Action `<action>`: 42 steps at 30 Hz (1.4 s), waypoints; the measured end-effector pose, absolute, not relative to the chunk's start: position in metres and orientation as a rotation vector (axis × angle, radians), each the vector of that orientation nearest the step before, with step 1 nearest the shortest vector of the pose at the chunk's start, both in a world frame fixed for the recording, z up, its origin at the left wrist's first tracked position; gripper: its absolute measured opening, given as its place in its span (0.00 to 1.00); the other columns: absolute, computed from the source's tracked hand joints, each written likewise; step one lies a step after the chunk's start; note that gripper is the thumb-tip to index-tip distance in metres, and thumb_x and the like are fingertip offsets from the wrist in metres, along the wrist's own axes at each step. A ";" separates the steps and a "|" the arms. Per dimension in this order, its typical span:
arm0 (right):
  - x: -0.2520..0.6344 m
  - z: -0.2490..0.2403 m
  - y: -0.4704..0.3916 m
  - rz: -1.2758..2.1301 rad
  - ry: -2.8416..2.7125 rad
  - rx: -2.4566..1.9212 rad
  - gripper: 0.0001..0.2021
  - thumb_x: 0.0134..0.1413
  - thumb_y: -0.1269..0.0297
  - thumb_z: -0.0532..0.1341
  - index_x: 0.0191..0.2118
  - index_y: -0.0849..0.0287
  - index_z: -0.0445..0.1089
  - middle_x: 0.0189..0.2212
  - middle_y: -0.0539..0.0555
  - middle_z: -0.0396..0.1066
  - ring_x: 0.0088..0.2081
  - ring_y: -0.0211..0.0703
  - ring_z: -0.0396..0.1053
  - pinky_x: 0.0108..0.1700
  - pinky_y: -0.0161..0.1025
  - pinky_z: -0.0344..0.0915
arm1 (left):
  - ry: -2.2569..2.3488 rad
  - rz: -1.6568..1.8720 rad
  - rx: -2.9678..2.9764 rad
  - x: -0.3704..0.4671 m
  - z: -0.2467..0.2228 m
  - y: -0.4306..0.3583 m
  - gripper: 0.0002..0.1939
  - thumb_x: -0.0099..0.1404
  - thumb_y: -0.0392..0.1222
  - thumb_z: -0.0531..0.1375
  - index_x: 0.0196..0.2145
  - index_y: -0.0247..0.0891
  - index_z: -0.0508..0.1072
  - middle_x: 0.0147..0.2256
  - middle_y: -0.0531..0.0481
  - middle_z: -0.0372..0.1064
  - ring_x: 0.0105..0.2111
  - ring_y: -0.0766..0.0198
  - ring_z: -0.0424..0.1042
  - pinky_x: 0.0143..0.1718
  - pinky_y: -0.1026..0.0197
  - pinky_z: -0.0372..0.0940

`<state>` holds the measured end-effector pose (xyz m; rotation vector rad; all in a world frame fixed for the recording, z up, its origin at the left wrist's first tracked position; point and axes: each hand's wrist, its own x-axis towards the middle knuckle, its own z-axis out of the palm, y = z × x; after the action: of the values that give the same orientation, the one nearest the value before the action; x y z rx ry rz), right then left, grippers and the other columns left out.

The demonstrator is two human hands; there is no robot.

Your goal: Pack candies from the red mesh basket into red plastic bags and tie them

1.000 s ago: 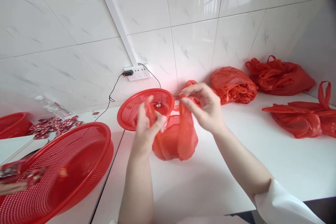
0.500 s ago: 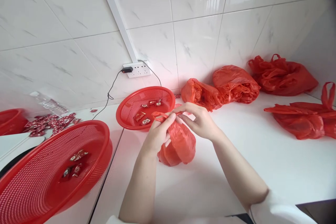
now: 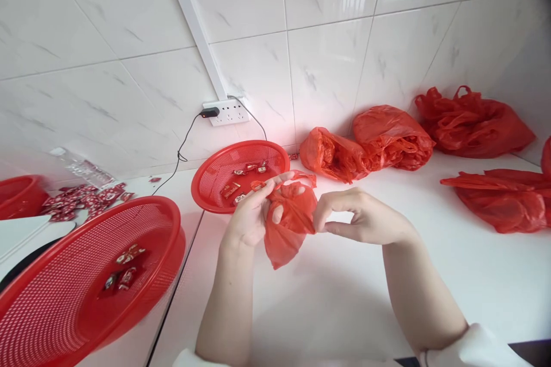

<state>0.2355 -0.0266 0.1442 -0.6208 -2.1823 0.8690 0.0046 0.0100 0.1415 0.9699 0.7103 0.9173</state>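
In the head view, a half-curled left hand [image 3: 249, 218] cradles a red plastic bag [image 3: 286, 243] above a white surface [image 3: 344, 309]; the right hand [image 3: 361, 218] pinches its side. A red basket's rim [image 3: 197, 192] sits just beyond; room opens rightward toward a bag bundle [image 3: 391, 132].

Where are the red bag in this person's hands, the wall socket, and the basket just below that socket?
Red bag [image 3: 296, 213]: head view, on its creased middle.
Wall socket [image 3: 231, 113]: head view, on its white front.
Basket [image 3: 209, 178]: head view, on its left inner wall.
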 end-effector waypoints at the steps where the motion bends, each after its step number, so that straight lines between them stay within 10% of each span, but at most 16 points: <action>1: 0.235 0.145 -0.027 0.868 -2.206 -0.639 0.06 0.59 0.69 0.58 0.37 0.55 0.72 0.34 0.52 0.75 0.35 0.38 0.72 0.38 0.38 0.70 | 0.698 0.908 0.975 0.005 0.142 0.009 0.16 0.64 0.49 0.57 0.45 0.38 0.73 0.25 0.48 0.74 0.12 0.74 0.60 0.15 0.70 0.56; 12: 0.206 0.129 -0.011 0.809 -2.019 -0.702 0.27 0.54 0.70 0.63 0.58 0.52 0.56 0.43 0.53 0.69 0.46 0.43 0.69 0.51 0.48 0.67 | 0.927 0.943 1.640 0.016 0.140 -0.012 0.19 0.70 0.54 0.47 0.46 0.39 0.68 0.18 0.57 0.64 0.13 0.65 0.67 0.15 0.66 0.60; 20: 0.203 0.119 -0.007 1.060 -2.038 -0.792 0.40 0.54 0.70 0.62 0.68 0.52 0.40 0.31 0.47 0.68 0.35 0.38 0.70 0.44 0.43 0.70 | 0.921 1.362 2.038 0.018 0.134 -0.001 0.15 0.70 0.48 0.50 0.39 0.39 0.74 0.39 0.45 0.72 0.39 0.59 0.71 0.42 0.60 0.64; 31: 0.201 0.115 0.011 1.237 -1.556 -0.760 0.11 0.57 0.55 0.62 0.38 0.58 0.68 0.38 0.54 0.72 0.40 0.42 0.72 0.44 0.43 0.68 | 0.651 1.282 1.821 0.021 0.127 0.005 0.17 0.71 0.47 0.48 0.41 0.37 0.73 0.46 0.41 0.70 0.42 0.58 0.71 0.43 0.55 0.67; 42: 0.222 0.119 0.014 1.462 -1.052 -0.546 0.15 0.52 0.47 0.62 0.36 0.53 0.68 0.19 0.45 0.61 0.26 0.38 0.64 0.37 0.39 0.66 | 1.182 1.013 2.268 -0.007 0.132 0.014 0.20 0.72 0.46 0.46 0.37 0.38 0.77 0.39 0.45 0.76 0.40 0.59 0.74 0.44 0.60 0.65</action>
<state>0.2219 0.0141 0.1194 -0.5462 -1.0522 1.4622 -0.0075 0.0136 0.1324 2.2681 1.1823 1.0130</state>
